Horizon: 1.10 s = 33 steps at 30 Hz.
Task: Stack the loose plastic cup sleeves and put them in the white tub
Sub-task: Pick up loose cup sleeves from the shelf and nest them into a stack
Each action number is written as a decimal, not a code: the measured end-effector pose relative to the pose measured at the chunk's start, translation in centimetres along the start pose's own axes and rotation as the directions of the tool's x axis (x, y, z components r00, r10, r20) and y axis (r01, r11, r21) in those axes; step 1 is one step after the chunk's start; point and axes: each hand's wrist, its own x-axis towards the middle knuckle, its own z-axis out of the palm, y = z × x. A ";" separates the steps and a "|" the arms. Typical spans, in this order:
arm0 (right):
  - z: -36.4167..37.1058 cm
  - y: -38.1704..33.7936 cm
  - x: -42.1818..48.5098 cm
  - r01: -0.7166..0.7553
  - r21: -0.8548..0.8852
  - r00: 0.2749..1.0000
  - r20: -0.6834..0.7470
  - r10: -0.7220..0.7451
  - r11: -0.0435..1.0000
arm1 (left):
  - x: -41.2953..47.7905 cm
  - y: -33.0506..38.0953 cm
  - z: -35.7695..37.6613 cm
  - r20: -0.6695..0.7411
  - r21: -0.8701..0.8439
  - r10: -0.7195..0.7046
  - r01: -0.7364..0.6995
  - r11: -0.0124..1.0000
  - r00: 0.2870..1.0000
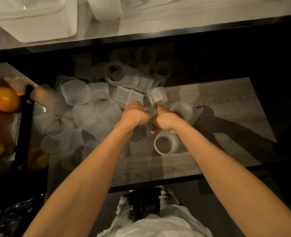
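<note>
Many translucent ribbed cup sleeves lie in a loose heap on the lower wooden shelf. My left hand and my right hand are side by side at the heap's right edge, both closed around sleeves; one ribbed sleeve sticks out above the left hand and another above the right. A single sleeve lies on its side just below my right wrist. The white tub stands on the upper counter at the top left.
A second ribbed white container sits beside the tub on the upper counter. A black mesh basket with orange and red peppers is at the left. Bare wood shows on the shelf's right part. A black bag lies at bottom left.
</note>
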 end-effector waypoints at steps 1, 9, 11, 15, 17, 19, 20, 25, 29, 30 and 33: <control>0.1 0.1 0.0 -0.001 0.032 1.000 -0.010 0.001 0.999 | -0.1 0.0 0.1 0.032 0.013 -0.001 0.001 1.000 0.999; -1.4 0.0 -2.1 0.096 0.166 0.975 -0.213 -0.060 0.981 | -1.0 -0.4 -2.5 0.129 -0.342 0.020 0.026 0.939 0.991; -2.6 -0.2 -3.2 0.162 0.179 0.946 -0.308 -0.101 0.970 | -1.9 0.3 -4.4 0.134 -0.365 0.066 -0.012 0.931 0.989; -5.1 0.6 -5.0 0.273 0.249 0.910 -0.379 -0.166 0.929 | -2.8 2.3 -5.7 0.008 -0.394 0.213 -0.193 0.898 0.977; -5.7 1.8 -5.2 0.278 0.197 0.875 -0.456 -0.163 0.940 | -3.1 3.1 -4.6 -0.019 -0.428 0.277 -0.258 0.866 0.961; -6.0 3.4 -5.3 0.271 0.175 0.843 -0.518 -0.145 0.946 | -3.7 3.7 -3.1 -0.020 -0.448 0.339 -0.312 0.838 0.941; -6.0 4.1 -5.5 0.274 0.177 0.835 -0.532 -0.143 0.945 | -3.9 3.8 -2.3 -0.023 -0.447 0.362 -0.334 0.830 0.932; -5.1 7.5 -5.6 0.261 0.156 0.799 -0.588 -0.123 0.953 | -3.5 4.1 1.5 -0.067 -0.380 0.437 -0.428 0.820 0.897; -4.5 9.0 -5.1 0.250 0.154 0.796 -0.595 -0.112 0.956 | -3.2 4.1 2.9 -0.091 -0.269 0.474 -0.480 0.835 0.876; -4.4 9.1 -5.0 0.239 0.138 0.796 -0.595 -0.113 0.961 | -3.1 4.1 3.0 -0.096 -0.250 0.478 -0.486 0.837 0.873; -4.4 9.6 -4.8 0.213 0.128 0.803 -0.587 -0.099 0.969 | -2.9 4.3 3.4 -0.101 -0.211 0.474 -0.485 0.849 0.875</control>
